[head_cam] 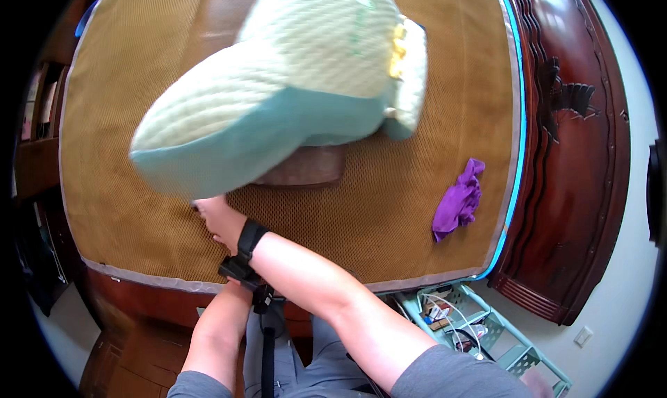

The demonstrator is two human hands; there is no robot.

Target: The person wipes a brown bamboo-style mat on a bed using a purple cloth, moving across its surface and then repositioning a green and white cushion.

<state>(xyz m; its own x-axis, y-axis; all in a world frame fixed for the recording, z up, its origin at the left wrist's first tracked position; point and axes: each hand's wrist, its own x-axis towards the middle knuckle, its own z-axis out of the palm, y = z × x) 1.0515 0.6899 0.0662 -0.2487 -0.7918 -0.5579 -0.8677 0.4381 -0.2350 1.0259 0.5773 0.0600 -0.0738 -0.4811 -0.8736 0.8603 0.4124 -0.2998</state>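
Note:
A pillow (208,106) with a quilted pale top and blue-green sides stretches over the bed, blurred and tilted. My right hand (221,221), wearing a black wrist strap (251,237), meets its lower near corner; the fingertips are hidden there, so the grip is unclear. My left forearm (219,325) reaches up from below. A black wrist device (238,273) and the right wrist cover most of my left hand. Against the first pillow's upper right lies a second quilted pale pillow (341,38) with faint green marks. Underneath them, a brown smooth-surfaced pad (312,166) shows partly.
A brown woven mat (375,231) covers the bed. On its right side lies a crumpled purple cloth (458,200). A dark carved wooden bed end (568,137) rises at the right. Below stands a blue-green storage rack (500,335) with cables and small items. Shelves (44,106) line the left.

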